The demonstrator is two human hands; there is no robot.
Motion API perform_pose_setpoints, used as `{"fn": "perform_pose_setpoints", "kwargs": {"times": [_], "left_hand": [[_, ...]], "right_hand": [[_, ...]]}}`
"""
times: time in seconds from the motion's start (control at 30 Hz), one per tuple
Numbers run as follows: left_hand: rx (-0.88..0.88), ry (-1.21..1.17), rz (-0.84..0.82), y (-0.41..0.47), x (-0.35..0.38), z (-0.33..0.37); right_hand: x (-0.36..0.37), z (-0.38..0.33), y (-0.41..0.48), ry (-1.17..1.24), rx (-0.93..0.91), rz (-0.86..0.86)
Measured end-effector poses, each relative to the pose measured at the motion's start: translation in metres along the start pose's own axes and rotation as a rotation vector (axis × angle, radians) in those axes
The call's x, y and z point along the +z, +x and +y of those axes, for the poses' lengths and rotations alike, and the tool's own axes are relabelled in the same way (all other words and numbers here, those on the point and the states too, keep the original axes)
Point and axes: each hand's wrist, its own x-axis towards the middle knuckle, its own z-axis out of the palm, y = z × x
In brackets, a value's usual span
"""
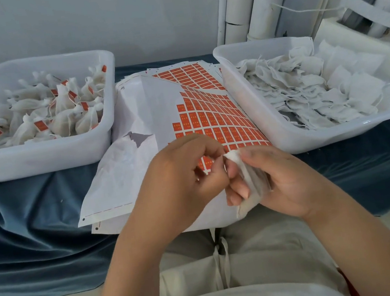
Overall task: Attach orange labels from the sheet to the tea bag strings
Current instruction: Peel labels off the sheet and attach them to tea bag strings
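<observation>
Gripping the tea bag, the right hand has its fingers curled round the bag's body and closed on it, with the gathered top protruding above the thumb. The left hand is also curled; its thumb and forefinger are brought together in a pinch at that gathered top. Whether a string or a label lies inside the pinch cannot be told, as the fingers cover it.

Both hands and the tea bag are over the near edge of the label sheet, which lies partly peeled: the orange labels remain on its right portion, the left portion is bare backing. The hands hide the nearest label rows.

- Left of the label sheet: a white tub holding labelled bags.
- Right of the label sheet: a second white tub holding unlabelled bags, touching the sheet's edge.
- Under the label sheet: a blue cloth.
- Beyond the label sheet: another sheet, and white pipes against the wall
</observation>
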Motion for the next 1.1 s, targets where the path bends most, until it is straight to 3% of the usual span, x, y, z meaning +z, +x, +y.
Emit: {"fn": "perform_pose_setpoints", "kwargs": {"times": [0.2, 0.33, 0.57, 0.8, 1.1], "left_hand": [[-0.35, -0.65, -0.176, 0.002, 0.012, 0.003], [-0.428, -0.778, -0.22, 0.002, 0.012, 0.004], [-0.393, -0.578, -0.185, 0.001, 0.007, -0.002], [-0.45, -0.697, -0.284, 0.001, -0.009, -0.01], [-0.19, -0.085, -0.145, -0.003, -0.023, -0.004]], "right_hand": [[0.004, 0.004, 0.003, 0.209, 0.061, -0.092], [0.003, 0.009, 0.004, 0.399, 0.086, -0.07], [0.003, 0.011, 0.006, 0.387, 0.135, 0.008], [0.007, 0.016, 0.004, 0.383, 0.221, -0.091], [0.007, 0.017, 0.004, 0.384, 0.216, -0.09]]}}
